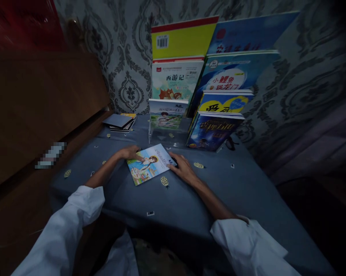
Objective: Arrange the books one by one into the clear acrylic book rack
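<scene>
Both hands on the book, in front of the rack

I have the book (151, 164) between my two hands, flat or nearly so over the cloth (127, 203), cover up and turned at a slant. Whether it rests fully on the cloth or is slightly raised, I cannot tell. My left hand (129, 152) grips it near its far left corner, a finger reaching over the cover. My right hand (184, 168) grasps the opposite edge, thumb on top; the fingers beneath are hidden.

The step in hand, as I judge it, is handling this one book and steadying its angle. It lies just in front of the rack (169, 138), whose near left pocket holds a booklet (167, 119), with a dark blue volume (214, 130) to the right. A stack (119, 122) sits farther off to my left.

From this hold, I judge that any move calls for an even pinch on both edges, so the thin cover doesn't bend, and for knuckles kept clear of the rack's front edge.
</scene>
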Demonstrator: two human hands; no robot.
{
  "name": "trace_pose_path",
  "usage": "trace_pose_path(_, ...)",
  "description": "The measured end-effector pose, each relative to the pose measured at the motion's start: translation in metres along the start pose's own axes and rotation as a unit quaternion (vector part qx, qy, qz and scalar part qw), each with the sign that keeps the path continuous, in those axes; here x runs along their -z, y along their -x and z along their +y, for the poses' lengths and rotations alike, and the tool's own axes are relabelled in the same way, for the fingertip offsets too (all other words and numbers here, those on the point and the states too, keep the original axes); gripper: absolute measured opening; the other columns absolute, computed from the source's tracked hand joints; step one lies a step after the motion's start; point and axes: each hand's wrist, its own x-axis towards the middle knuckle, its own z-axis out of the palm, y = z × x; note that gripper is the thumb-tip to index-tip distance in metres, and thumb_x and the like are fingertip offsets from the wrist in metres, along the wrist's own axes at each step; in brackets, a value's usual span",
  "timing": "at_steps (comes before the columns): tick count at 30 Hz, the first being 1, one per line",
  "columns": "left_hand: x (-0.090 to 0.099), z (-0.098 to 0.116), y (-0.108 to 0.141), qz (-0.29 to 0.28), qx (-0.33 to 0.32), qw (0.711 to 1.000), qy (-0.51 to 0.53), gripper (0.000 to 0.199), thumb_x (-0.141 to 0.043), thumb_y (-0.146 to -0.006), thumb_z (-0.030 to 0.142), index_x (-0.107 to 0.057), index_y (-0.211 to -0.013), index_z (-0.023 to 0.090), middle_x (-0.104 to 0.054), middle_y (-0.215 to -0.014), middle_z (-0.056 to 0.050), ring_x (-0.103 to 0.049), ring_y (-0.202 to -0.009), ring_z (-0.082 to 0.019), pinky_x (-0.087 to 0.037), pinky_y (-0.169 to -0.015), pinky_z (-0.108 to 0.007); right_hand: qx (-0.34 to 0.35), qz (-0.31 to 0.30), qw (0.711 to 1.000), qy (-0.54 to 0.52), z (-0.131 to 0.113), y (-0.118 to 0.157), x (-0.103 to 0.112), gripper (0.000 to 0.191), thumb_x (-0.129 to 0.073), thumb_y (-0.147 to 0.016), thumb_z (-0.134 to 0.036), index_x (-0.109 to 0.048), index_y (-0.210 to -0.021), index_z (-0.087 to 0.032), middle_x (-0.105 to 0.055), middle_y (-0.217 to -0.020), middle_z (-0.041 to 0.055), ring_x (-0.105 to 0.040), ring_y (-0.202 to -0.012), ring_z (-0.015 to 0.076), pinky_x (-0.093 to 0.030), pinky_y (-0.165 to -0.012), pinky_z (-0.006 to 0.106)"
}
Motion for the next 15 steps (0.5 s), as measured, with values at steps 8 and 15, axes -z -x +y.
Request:
trace_pose_path(8,0.012,0.039,0.032,0.06,-0.134,0.983,0.106,0.051,-0.061,-0.076,0.068,-0.048,-0.074,0.019,-0.055,-0.068,0.002,-0.051,-0.062,-0.012,-0.04,-0.056,-0.022,-0.068,0.025,0.988,-0.133,-0.004,-0.006,0.006,0.05,-0.07,-0.077,-0.053,-0.069,-0.113,-0.017,-0.075,-0.095,0.0091,-0.069,-0.087,0.0282,-0.055,-0.078,0.042)
trace_pose_path(15,0.034,0.077,0.057,0.229,-0.241,0.936,-0.115,0.033,-0.049,-0.096,0.044,-0.055,-0.079,0.017,-0.053,-0.071,0.003,-0.049,-0.066,-0.011,-0.033,-0.062,-0.022,0.053,0.214,0.965,-0.144,-0.047,0.01,0.062,0.024,-0.063,-0.089,-0.043,-0.071,-0.094,-0.021,-0.074,-0.087,0.0043,-0.068,-0.075,0.0208,-0.054,-0.067,0.032)
